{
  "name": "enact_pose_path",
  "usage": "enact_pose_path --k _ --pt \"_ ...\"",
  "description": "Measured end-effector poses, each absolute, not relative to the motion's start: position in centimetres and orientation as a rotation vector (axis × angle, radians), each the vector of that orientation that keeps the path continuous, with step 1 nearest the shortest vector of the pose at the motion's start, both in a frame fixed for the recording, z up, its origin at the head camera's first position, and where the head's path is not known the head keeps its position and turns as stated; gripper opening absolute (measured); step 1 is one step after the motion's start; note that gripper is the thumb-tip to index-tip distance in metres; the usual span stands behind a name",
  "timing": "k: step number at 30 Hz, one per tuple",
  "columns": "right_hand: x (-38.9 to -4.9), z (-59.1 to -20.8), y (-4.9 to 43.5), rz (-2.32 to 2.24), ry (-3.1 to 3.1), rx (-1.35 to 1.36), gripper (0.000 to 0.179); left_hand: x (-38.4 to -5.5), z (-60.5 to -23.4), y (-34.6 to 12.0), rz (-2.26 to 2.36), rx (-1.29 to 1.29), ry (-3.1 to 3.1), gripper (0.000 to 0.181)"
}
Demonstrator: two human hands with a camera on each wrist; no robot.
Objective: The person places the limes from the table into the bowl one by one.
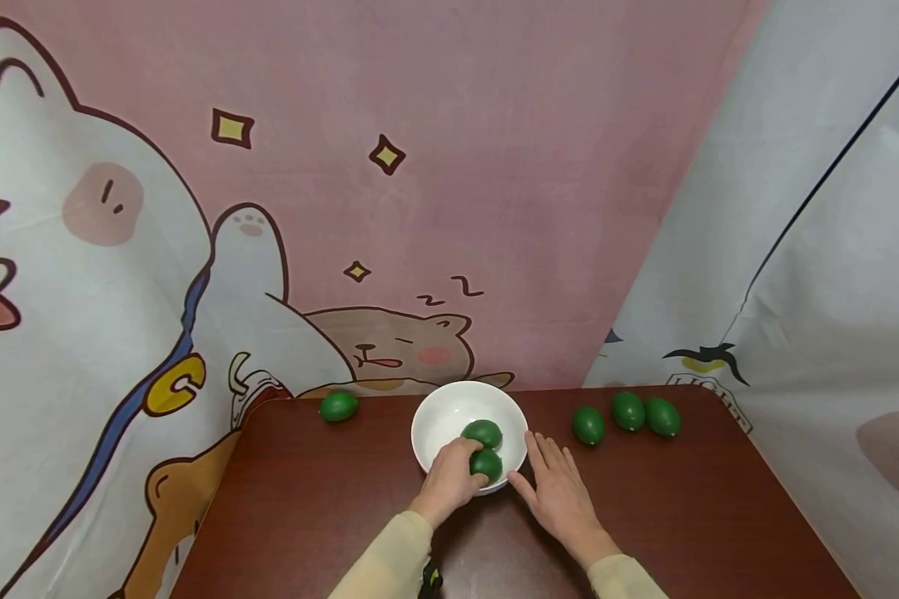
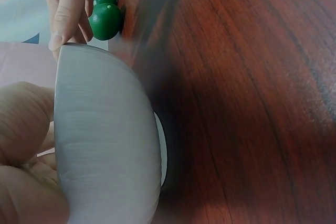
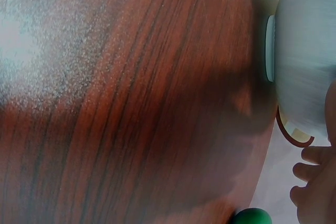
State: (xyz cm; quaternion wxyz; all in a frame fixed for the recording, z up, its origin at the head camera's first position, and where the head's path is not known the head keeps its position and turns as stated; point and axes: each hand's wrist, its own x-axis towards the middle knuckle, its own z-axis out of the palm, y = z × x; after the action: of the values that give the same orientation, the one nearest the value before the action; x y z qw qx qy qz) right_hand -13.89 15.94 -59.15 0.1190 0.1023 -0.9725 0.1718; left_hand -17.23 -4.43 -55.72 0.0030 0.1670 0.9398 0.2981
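Note:
A white bowl [image 1: 444, 413] stands on the table with two green limes in it. My left hand [image 1: 448, 484] reaches over the near left of the rim and pinches the nearer lime [image 1: 487, 467] between thumb and fingers. The other lime [image 1: 483, 433] lies just behind it in the bowl. At the bowl's right side is my right hand [image 1: 562, 499], its fingers extended and the thumb tip right at the rim. In the left wrist view the bowl's outer wall [image 2: 105, 129] hides the held lime.
To the right on the brown table [image 1: 689, 516] lie three more limes, one [image 1: 588, 425] apart from a close pair [image 1: 628, 412]. A single lime [image 1: 339, 406] sits at the back left. A printed cloth [image 1: 539, 166] hangs behind the table.

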Motion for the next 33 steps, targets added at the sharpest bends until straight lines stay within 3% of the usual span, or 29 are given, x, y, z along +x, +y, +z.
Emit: enact_pose_path --k 33 --pt "-14.0 -59.2 15.8 0.511 -2.884 0.282 0.079 -16.8 -54.9 -6.7 1.265 0.709 2.851 0.041"
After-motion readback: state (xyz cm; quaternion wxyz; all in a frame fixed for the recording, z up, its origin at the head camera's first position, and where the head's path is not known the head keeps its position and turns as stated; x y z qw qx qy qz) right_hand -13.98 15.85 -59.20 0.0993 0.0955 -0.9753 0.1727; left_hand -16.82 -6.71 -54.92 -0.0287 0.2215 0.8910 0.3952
